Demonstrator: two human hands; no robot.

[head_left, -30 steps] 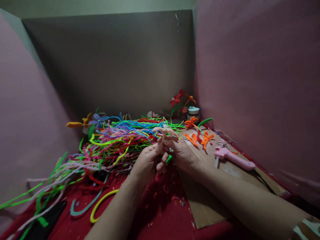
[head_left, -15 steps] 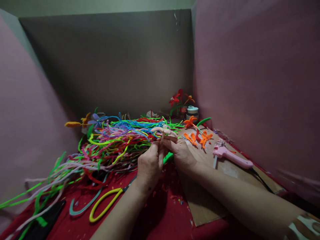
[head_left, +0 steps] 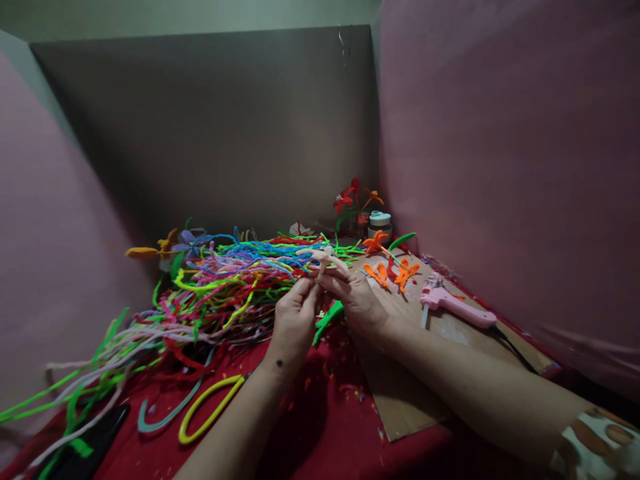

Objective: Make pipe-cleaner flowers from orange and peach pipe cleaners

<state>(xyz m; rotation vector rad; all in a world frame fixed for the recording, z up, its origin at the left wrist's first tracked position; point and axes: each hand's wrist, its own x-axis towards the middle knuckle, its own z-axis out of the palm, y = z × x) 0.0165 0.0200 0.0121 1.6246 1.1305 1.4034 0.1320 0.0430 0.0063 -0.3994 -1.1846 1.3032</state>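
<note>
Both hands meet at the middle of the head view around a pale pink pipe cleaner, bent into loops at its top. My left hand pinches its lower end between thumb and fingers. From the right, my right hand is closed on the same piece, just under the loops. The fingers hide part of it. Below the hands lies a green pipe-cleaner piece. Just behind them spreads a heap of many-coloured pipe cleaners.
Yellow-handled scissors or pliers lie left on the red cloth. On the brown board at right are a pink glue gun and orange pipe-cleaner flowers. A lidded jar and red flowers stand behind.
The view has shifted slightly. The left hand has turned a little and sits lower on the pale pink pipe cleaner; its loops now spread more openly above the fingers.
</note>
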